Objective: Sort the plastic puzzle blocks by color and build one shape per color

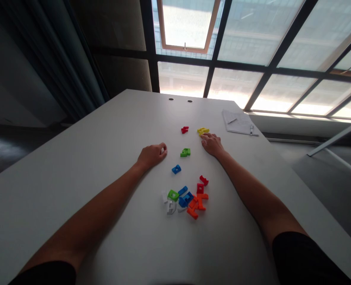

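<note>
My left hand (153, 153) rests on the white table with its fingers curled and the thumb meeting the index finger; nothing shows in it. To its right are small green plastic pieces (185, 152) and a blue piece (176, 169). My right hand (212, 144) lies low on the table, fingers stretched forward, the tips at the near edge of some yellow plastic pieces (203, 130). Whether the fingertips press on them is hard to make out. Left of the yellow ones sit small red pieces (184, 129).
Nearer to me is a loose pile of plastic pieces: orange (201, 201), blue (185, 200), green (173, 195), white (171, 207) and red (200, 188). Paper sheets (237, 122) with pens lie at the table's far right. Two round cable holes (189, 101) are near the back edge, before the windows.
</note>
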`<state>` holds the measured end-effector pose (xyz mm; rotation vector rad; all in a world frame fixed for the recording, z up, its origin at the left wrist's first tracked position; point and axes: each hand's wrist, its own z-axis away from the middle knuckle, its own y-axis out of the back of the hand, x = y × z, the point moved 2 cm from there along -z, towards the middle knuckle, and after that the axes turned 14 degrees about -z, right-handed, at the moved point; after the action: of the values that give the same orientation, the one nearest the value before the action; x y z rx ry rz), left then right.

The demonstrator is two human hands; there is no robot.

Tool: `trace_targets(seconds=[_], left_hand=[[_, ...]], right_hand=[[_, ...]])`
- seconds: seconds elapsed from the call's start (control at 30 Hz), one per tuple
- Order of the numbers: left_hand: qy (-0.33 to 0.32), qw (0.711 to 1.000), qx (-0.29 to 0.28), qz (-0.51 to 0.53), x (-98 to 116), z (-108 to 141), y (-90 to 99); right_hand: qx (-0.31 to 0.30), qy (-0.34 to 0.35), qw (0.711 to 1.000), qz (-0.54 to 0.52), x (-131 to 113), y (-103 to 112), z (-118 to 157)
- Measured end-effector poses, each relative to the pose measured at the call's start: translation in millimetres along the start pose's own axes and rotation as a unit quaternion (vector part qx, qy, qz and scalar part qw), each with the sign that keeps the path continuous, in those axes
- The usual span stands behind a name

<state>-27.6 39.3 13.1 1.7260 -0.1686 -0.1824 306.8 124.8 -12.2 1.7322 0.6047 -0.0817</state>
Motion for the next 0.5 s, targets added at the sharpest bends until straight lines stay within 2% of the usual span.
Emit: trace_targets(seconds=[0.27,0.5], left_hand=[[0.001,1.000,-0.004,-0.007,-0.8,0.2,-0.7],[0.002,1.000,-0.011,0.001,-2.4,1.5,2.2]], right_hand=[[-0.010,-0.033,0.999,-0.006,0.5,-2.1,-6.1],[0.020,-0.044,0.999,0.002,-10.4,0.5,7.2]])
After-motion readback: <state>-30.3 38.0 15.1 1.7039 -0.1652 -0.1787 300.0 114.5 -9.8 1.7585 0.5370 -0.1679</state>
